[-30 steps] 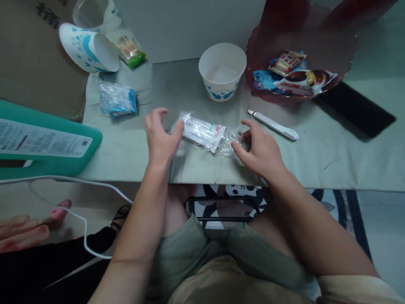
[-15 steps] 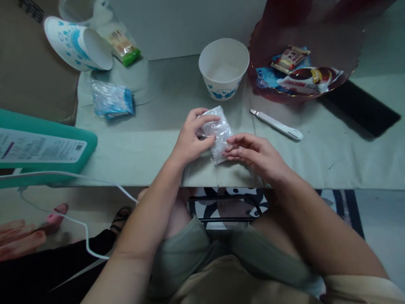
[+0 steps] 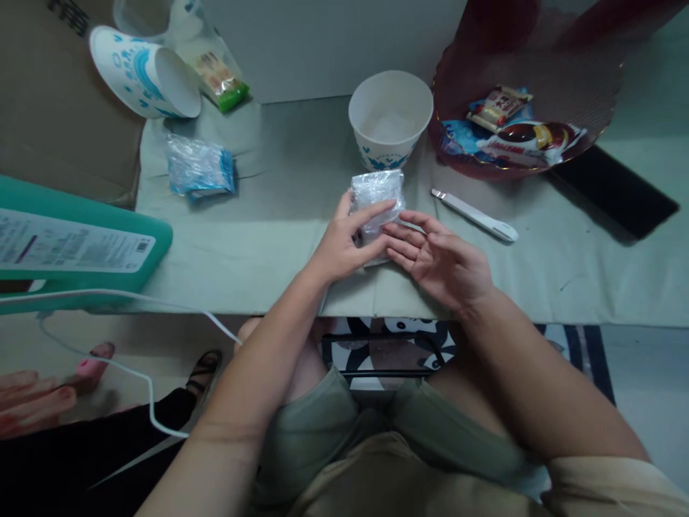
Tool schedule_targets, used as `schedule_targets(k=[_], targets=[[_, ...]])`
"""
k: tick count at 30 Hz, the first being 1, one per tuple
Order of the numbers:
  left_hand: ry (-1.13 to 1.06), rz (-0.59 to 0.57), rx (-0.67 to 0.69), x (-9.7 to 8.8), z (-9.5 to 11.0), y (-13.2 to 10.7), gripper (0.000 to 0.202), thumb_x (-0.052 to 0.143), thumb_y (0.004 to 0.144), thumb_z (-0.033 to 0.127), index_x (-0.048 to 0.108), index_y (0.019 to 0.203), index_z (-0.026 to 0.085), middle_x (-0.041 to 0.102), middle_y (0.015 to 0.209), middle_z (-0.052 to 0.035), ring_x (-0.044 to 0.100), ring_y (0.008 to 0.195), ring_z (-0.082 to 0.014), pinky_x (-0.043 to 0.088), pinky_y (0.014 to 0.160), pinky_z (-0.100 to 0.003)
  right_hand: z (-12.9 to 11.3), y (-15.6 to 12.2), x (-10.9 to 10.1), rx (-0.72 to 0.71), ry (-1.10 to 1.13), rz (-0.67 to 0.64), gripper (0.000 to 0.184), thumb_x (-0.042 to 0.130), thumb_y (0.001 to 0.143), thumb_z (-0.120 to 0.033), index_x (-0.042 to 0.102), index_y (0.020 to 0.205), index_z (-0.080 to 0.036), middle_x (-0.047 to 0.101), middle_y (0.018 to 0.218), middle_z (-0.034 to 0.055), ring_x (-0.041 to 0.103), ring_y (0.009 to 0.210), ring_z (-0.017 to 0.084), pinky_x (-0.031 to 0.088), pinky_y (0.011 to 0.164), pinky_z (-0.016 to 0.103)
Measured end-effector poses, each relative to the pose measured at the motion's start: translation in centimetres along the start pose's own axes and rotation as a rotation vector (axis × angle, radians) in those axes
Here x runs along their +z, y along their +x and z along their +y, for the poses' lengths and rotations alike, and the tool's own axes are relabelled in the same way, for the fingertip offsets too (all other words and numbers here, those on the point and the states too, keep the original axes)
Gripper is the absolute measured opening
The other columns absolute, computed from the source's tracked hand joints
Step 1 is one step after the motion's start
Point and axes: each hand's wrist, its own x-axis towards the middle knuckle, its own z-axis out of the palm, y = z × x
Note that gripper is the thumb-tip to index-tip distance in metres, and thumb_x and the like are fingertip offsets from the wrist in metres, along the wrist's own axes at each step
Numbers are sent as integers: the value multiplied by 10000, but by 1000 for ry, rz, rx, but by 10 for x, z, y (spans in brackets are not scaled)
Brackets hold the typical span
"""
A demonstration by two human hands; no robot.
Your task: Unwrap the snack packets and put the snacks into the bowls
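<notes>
My left hand [image 3: 347, 240] grips a small packet in clear, shiny plastic [image 3: 378, 188], thumb and fingers around its near part. What is inside the plastic cannot be made out. My right hand [image 3: 438, 255] is turned palm up, its fingers stretched out and their tips at the packet's right side. Just beyond the packet stands a white paper bowl [image 3: 390, 108] with blue print. To the right of my hands lies a white utility knife [image 3: 476, 215] with its blade end pointing left.
At the right are a reddish scalloped bowl [image 3: 570, 79] of wrapped snacks and a black phone-like slab [image 3: 619, 190]. On the left are a tipped paper bowl [image 3: 143, 75], a toothpick bag [image 3: 218, 79], a blue plastic-wrapped packet [image 3: 202, 169], a green container [image 3: 156, 230] and a white cable [image 3: 151, 391].
The packet has moved away from me toward the paper bowl and turned straighter. My right hand has rolled palm up with its fingers extended. The whole view has shifted slightly.
</notes>
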Motion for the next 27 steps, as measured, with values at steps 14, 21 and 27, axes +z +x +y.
schedule_targets(k=[14,21,27], targets=[[-210,290,-84,7,-16,8,133,783,820,316,708,888,230,630,1032,-39,568,699,-97,442,529,-203,-10,5,-83,-415,-1507,595,347,576,844,-247,676,1161,-149,681,1288,220,623,1181,374,461,1056,568],[-187,241,-38,7,-18,7,242,710,913,433,755,1000,211,625,1248,-100,702,971,-185,596,680,-246,-12,2,-58,-482,-1107,547,207,587,915,-346,691,1040,-218,748,978,98,696,896,254,553,858,439],[-154,227,-20,16,-12,4,199,683,925,352,755,1029,197,593,1333,-108,716,896,-152,598,660,-234,8,2,-2,-267,-191,32,434,690,871,-659,630,1026,-257,739,997,33,709,757,146,601,691,293]])
